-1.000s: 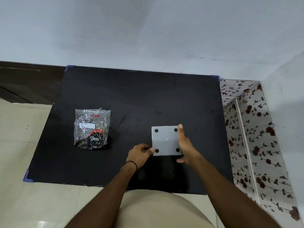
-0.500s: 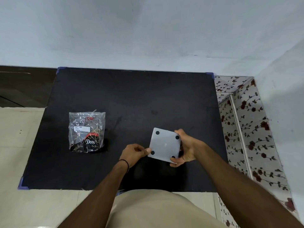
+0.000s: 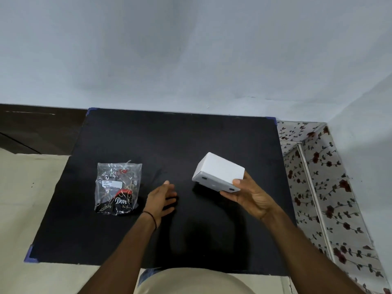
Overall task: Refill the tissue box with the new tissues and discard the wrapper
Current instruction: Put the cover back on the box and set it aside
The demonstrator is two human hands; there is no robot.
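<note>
tissue box [image 3: 220,170]: white, dark round feet on its underside
tissue pack [image 3: 118,187]: clear wrapper, black and red print, white lettering
counter [image 3: 180,141]: black, blue corners
panel [image 3: 331,187] at 3 o'clock: white, dark red roses

a black table [image 3: 169,145] stands against a pale blue wall [image 3: 191,49], with cream floor tiles [image 3: 25,187] and floral-papered panelling [image 3: 331,187].

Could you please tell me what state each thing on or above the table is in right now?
Tissue box: lifted off the table, tilted, base with dark feet facing the camera, held by the right hand.
Tissue pack: lying flat on the table, wrapper looks unopened.
Left hand: open, empty, between pack and box.
Right hand: gripping the box.
</note>
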